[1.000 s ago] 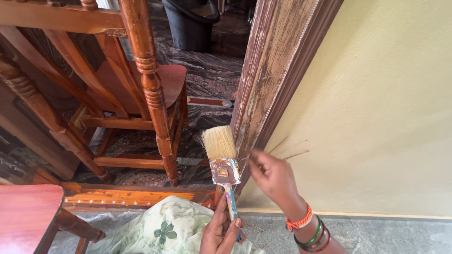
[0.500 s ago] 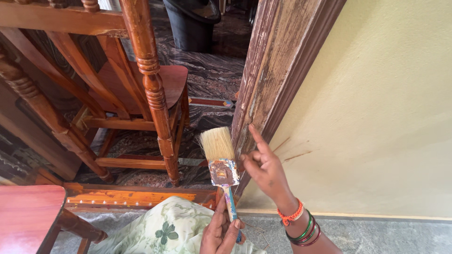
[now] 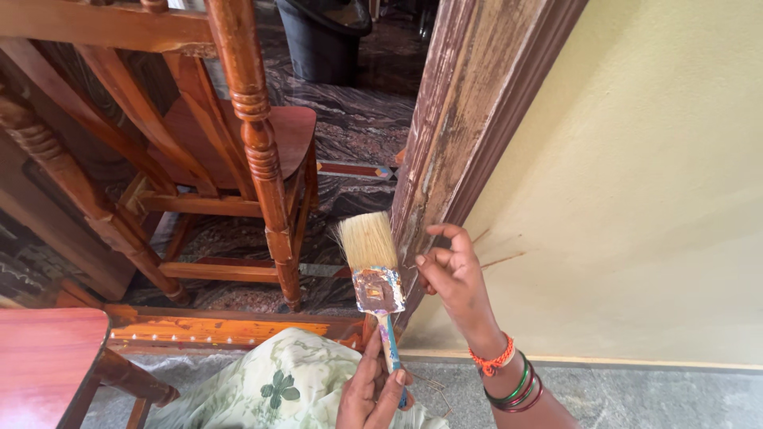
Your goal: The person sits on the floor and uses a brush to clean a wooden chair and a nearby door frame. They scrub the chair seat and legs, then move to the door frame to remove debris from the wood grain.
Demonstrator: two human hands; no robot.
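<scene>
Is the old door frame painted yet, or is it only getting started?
Only starting, it seems. The door frame shows worn, flaking old paint, nothing fresh. The brush bristles look clean and dry, held upright by the left hand. The right hand picks at the frame's edge. All the painting looks left to do.

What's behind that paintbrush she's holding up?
Behind the paintbrush, held upright in the left hand, show dark marbled floor, a wooden chair and the worn door frame. The frame's foot is covered by the brush and right hand.
</scene>
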